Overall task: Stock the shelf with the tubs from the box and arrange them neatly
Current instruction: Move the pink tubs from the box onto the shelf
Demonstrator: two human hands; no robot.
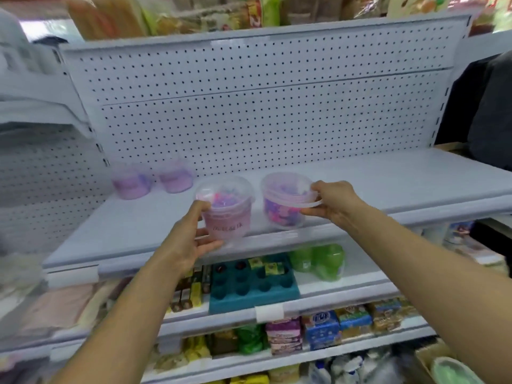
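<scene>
Head cam: left hand [194, 239] has its fingers curled round a clear tub [227, 209] w/ pink/purple stuff inside, thumb up near the lid, holding it at the front edge of the white shelf [388, 176]. Right hand [331, 202] is pinching the rim of a 2nd tub [282, 202] just beside it to the right; can't tell if either one is touching the shelf or slightly off it. 2 more pink tubs [152, 180] sit side by side at the back left against the pegboard [263, 106], pretty blurry tho, and lower shelves have green bottles [318, 260] + a teal tray [253, 286].
</scene>
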